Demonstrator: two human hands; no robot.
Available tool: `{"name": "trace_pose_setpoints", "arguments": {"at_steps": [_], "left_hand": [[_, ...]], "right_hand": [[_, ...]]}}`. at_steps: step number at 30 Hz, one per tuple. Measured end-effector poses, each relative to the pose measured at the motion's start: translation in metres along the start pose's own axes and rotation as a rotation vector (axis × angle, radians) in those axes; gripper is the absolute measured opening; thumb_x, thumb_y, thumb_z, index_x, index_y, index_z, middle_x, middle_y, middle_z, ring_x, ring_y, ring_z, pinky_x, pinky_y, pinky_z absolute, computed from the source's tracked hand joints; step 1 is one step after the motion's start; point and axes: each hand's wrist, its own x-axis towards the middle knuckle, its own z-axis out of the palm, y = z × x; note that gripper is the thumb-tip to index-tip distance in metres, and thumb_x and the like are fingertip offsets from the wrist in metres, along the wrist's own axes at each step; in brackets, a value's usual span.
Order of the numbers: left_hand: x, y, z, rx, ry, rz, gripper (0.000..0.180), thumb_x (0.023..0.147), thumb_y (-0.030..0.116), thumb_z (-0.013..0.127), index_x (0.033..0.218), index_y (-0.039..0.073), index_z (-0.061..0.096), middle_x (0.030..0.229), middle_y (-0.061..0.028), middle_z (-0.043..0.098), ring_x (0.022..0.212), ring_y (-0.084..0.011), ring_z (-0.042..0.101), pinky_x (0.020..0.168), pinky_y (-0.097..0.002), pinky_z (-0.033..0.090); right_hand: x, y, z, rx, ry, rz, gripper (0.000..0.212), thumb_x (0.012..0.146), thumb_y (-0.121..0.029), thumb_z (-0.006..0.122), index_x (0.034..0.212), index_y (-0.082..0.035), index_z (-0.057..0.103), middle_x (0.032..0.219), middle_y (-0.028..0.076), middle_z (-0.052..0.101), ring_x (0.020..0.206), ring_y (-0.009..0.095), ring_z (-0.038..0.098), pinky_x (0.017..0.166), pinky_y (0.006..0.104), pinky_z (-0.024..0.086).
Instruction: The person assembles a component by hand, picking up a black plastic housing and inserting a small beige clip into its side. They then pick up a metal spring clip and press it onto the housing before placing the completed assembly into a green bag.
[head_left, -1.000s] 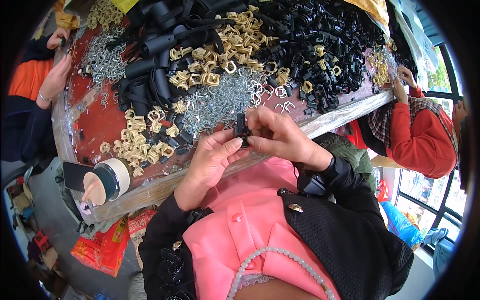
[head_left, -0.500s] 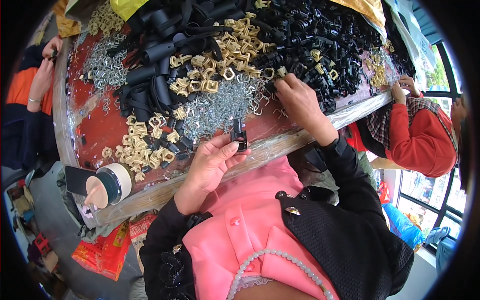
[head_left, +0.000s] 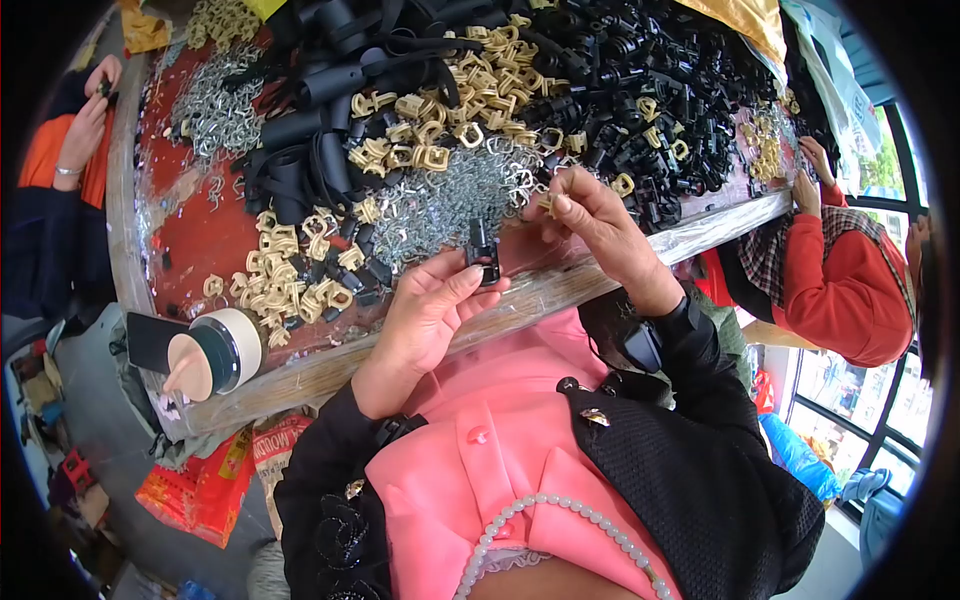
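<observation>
Near the table's front edge my left hand is closed on a small black plastic part, held upright between thumb and fingers. To its right, above the red tabletop, my right hand pinches a small beige plastic clip between thumb and forefinger. Just beyond both hands lies a heap of bent silvery wire hooks. A heap of beige clips lies behind the hooks, and black plastic parts are piled at the back right.
Black tubes and straps are heaped at the back left. At the near left corner stand a lidded cup and a dark flat object. A wooden rail edges the table. Co-workers sit left and right, one in a red sleeve.
My right hand has come back from the edge of the black pile toward my left hand, now with a beige clip showing in its fingers. My left hand keeps hold of the black plastic part.
</observation>
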Motion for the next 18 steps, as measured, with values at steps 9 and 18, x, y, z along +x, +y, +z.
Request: {"name": "trace_pose_setpoints", "arguments": {"at_steps": [9,18], "left_hand": [[0.000,-0.001,-0.002,0.009,-0.028,0.027,0.023,0.080,0.008,0.055,0.101,-0.002,0.052,0.093,-0.0119,0.058,0.085,-0.0221,0.059,0.075,-0.0290,0.049],[-0.002,-0.004,-0.004,-0.011,-0.025,0.010,0.028,0.075,0.010,0.062,0.100,-0.001,0.054,0.090,-0.0074,0.059,0.078,-0.0169,0.059,0.070,-0.0266,0.049]], "right_hand": [[-0.007,0.004,0.028,-0.027,-0.057,-0.153,0.018,0.080,-0.016,0.058,0.069,-0.002,0.057,0.104,0.007,0.045,0.083,0.010,0.047,0.071,0.0223,0.039],[-0.005,0.002,0.041,-0.466,-0.102,-0.363,0.018,0.079,-0.017,0.059,0.073,-0.001,0.056,0.102,0.008,0.044,0.090,0.013,0.043,0.078,0.0265,0.037]]}}
